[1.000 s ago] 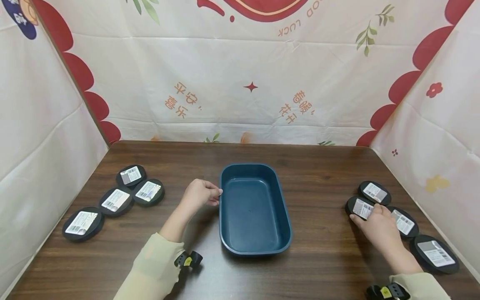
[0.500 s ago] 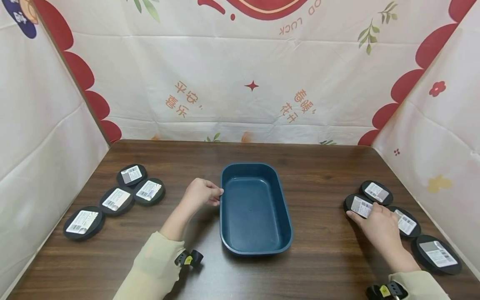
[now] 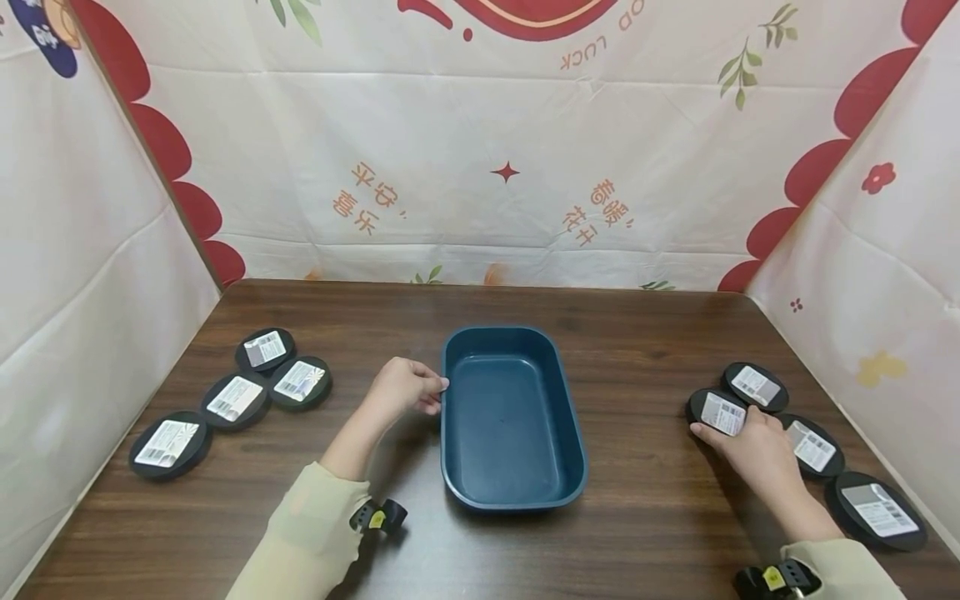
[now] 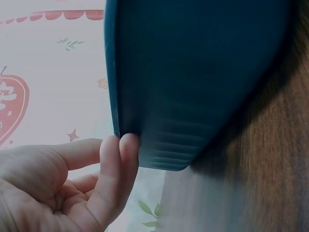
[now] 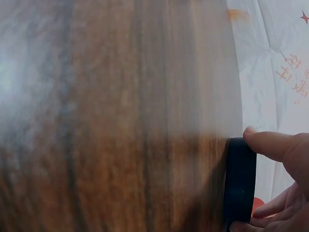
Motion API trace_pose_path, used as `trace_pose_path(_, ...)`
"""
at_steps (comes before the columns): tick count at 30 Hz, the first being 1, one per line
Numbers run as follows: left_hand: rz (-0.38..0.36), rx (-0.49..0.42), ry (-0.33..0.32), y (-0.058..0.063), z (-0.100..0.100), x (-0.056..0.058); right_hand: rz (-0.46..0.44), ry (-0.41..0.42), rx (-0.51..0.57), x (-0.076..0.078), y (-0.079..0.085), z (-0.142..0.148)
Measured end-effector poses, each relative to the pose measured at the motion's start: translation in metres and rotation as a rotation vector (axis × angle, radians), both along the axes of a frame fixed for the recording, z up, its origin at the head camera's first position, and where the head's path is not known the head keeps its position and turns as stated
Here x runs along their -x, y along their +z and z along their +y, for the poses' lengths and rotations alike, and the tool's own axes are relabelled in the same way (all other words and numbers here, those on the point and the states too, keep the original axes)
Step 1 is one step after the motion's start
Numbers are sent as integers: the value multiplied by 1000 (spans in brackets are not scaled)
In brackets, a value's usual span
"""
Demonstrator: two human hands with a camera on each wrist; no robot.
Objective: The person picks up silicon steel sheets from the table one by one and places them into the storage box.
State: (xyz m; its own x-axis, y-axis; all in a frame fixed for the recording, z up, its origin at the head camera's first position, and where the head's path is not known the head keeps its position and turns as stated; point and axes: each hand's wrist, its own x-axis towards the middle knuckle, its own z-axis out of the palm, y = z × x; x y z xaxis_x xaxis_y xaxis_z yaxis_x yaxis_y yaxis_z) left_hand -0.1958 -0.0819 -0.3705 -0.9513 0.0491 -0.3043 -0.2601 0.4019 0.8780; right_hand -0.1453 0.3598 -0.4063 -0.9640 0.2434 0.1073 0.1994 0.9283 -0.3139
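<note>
A dark blue rectangular tray (image 3: 513, 442) stands mid-table with nothing inside it. My left hand (image 3: 397, 392) pinches its left rim between thumb and fingertips; the left wrist view shows the fingertips on the tray's outer wall (image 4: 193, 87). On the right side, my right hand (image 3: 765, 467) grips a flat black round disc (image 3: 720, 412) with a white barcode label on top. In the right wrist view the thumb and fingers span the edge of that disc (image 5: 240, 179). Part of it is hidden behind the hand in the head view.
Similar labelled discs sit close by: one behind (image 3: 756, 387), one to the right (image 3: 813, 446) and one nearer the front (image 3: 876, 510). Several more form a group at the left (image 3: 234, 400). A patterned white cloth (image 3: 450, 125) walls the table's back and sides.
My right hand and the disc it grips have shifted slightly left relative to the neighbouring discs. The left hand stays on the tray's rim.
</note>
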Motion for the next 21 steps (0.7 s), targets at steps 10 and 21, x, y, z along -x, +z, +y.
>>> trace_pose_path(10,-48,-126,19,-3,1,0,-65,-16,48,2,2,4)
trace_pose_path(21,-52,-162,24,-4,2,1,-83,5,72,4,1,8)
